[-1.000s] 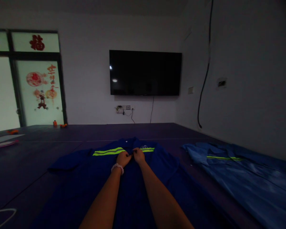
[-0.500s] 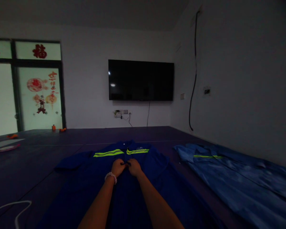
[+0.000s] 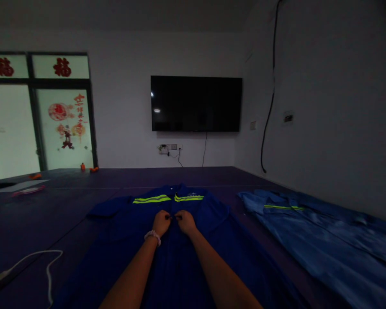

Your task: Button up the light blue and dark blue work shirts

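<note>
In the head view, the dark blue shirt [image 3: 176, 257] is lying spread on the tabletop [image 3: 70, 206], its collar pointing to twelve o'clock; the left hand [image 3: 161, 223] and right hand [image 3: 185, 222] are meeting over its front opening, just below the yellow-green stripes [image 3: 189, 198]; the fingers of both are pinching narrowly at the shirt's front edges, finer detail being too dark to tell; from the hands, a lighter blue garment [image 3: 315, 236] is lying toward four o'clock; a white cable [image 3: 48, 274] is curving toward eight.
</note>
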`<state>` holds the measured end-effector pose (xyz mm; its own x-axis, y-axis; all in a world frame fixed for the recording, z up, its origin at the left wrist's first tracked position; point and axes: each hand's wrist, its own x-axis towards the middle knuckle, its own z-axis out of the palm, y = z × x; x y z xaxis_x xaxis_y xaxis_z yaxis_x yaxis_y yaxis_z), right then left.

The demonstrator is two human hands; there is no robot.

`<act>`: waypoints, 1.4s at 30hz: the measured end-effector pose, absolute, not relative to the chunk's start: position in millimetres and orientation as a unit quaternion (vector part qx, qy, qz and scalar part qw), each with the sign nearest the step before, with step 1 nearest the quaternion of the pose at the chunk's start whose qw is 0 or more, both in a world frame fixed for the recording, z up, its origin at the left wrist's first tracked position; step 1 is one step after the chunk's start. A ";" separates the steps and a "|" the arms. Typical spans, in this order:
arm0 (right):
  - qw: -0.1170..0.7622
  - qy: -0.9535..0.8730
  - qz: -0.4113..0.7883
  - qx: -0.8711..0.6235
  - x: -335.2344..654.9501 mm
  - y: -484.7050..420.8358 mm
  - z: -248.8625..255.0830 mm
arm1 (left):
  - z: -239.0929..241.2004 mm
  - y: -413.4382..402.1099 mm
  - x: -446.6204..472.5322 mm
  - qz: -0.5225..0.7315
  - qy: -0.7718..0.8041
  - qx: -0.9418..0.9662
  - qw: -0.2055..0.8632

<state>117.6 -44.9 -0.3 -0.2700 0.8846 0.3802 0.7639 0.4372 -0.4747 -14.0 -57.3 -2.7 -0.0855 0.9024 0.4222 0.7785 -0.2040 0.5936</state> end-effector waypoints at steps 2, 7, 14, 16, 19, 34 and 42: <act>0.305 -0.792 0.102 -0.519 117.6 -45.4 -0.2 | -2.8 -58.1 -14.0 0.388 0.630 0.667 0.082; 0.301 -0.801 0.104 -0.508 115.5 -48.7 2.2 | -2.0 -58.8 -13.7 0.388 0.635 0.662 0.085; 0.308 -0.804 0.105 -0.498 114.0 -50.9 5.5 | -0.6 -59.8 -13.2 0.398 0.620 0.670 0.090; 0.313 -0.799 0.106 -0.502 114.8 -51.0 5.8 | -0.1 -60.7 -12.8 0.401 0.615 0.673 0.094; 0.319 -0.792 0.105 -0.510 116.0 -51.6 6.0 | 1.0 -61.6 -11.7 0.404 0.608 0.677 0.096; 0.286 -0.784 0.053 -0.548 110.3 -60.6 8.9 | 5.5 -65.3 -7.7 0.387 0.610 0.687 0.075; 0.273 -0.789 0.040 -0.549 110.0 -61.9 9.4 | 5.9 -68.6 -4.7 0.350 0.642 0.680 0.052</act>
